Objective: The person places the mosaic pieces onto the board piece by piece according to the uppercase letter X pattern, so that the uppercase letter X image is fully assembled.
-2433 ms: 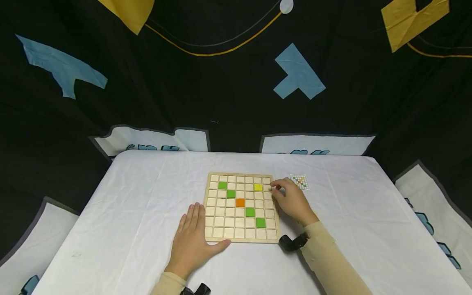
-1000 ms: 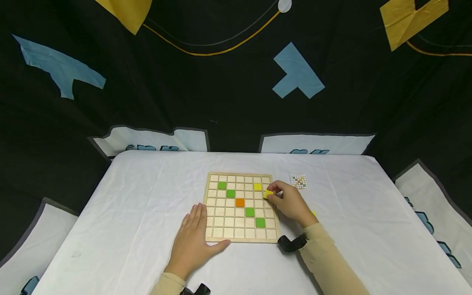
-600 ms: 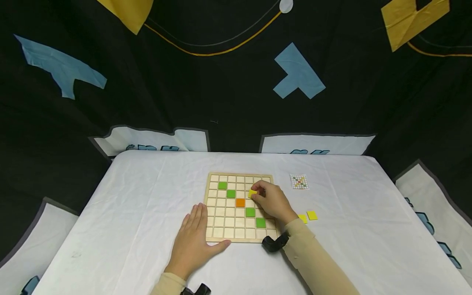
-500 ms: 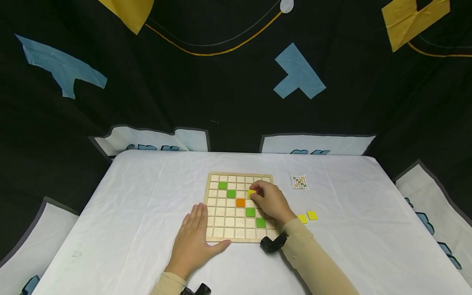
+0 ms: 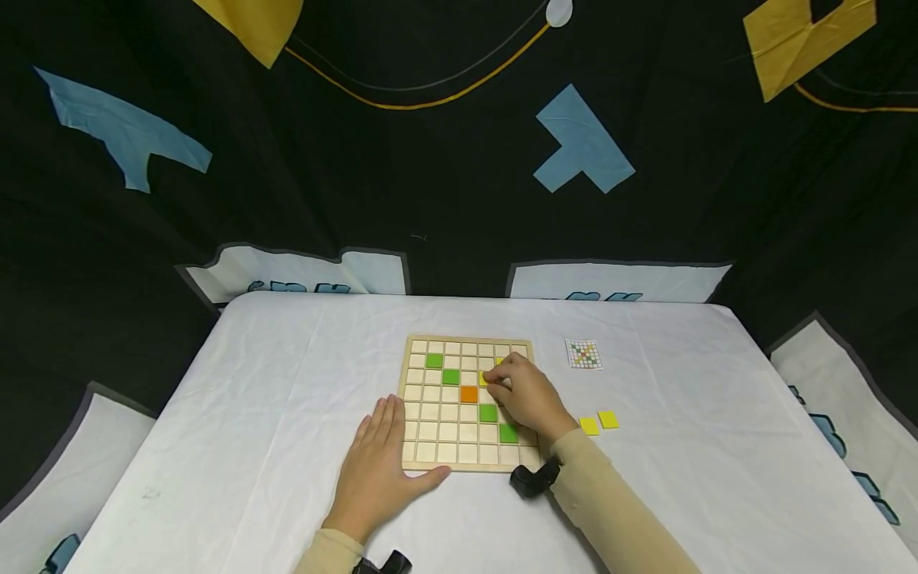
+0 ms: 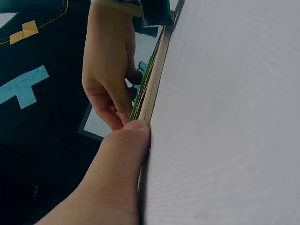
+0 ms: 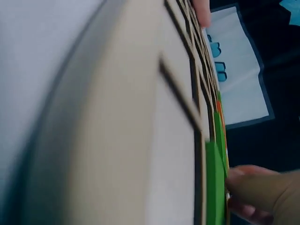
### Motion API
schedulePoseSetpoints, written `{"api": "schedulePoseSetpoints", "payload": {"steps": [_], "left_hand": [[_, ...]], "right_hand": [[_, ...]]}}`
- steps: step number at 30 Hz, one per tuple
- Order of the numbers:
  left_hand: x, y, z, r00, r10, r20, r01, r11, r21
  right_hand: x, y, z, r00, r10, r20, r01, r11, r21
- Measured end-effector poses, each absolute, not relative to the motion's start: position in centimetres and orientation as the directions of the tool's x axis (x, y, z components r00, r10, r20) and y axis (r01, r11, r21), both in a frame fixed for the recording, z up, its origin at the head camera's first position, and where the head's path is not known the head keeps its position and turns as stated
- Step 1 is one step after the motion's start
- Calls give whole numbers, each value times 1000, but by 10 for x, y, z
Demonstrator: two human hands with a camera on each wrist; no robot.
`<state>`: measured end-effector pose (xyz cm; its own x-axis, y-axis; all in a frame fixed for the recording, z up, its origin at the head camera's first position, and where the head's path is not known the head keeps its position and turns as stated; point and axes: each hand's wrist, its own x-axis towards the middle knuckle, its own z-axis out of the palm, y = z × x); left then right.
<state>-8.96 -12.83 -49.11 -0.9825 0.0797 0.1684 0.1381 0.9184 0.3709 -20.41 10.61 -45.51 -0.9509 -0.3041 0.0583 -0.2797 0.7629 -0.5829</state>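
A square wooden grid board (image 5: 495, 469) lies on the white table. In its cells sit several green tiles, one of them a green tile (image 5: 434, 360) at upper left, and an orange tile (image 5: 468, 395) in the middle. My right hand (image 5: 527, 395) reaches over the board with thumb and index finger at a yellow tile (image 5: 483, 379), which looks level with its cell. Another yellow tile is mostly hidden behind those fingers. With straight fingers along the left edge and the thumb at the front edge, my left hand (image 5: 376, 470) rests against the board. The right wrist view shows green tiles (image 7: 214, 183) edge-on.
Two loose yellow tiles, one a yellow tile (image 5: 608, 419), lie on the table right of the board, beside the right forearm. A small printed pattern card (image 5: 584, 354) lies beyond them. A black curtain (image 5: 459, 191) hangs behind the table.
My right hand has carried a yellow tile leftward from the board's right side and brought it down at a cell up and right of the orange tile. The left hand stays put.
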Motion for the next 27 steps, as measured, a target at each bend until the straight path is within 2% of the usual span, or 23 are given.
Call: {"api": "schedulePoseSetpoints", "payload": {"steps": [10,20,27], "left_hand": [[-90,-128,-491,-985,79,155,133,917,376],[-89,-128,-491,-985,77,151,129,920,370],[-90,-128,-491,-986,76,152,129,915,382]], "right_hand": [[-182,139,-444,-952,-300,62,-285,794,-537],[-163,190,-438,-948,-316,38,-307,876,-372],[-152,208,-439,-964,-264,-37,-241,923,-299]]}}
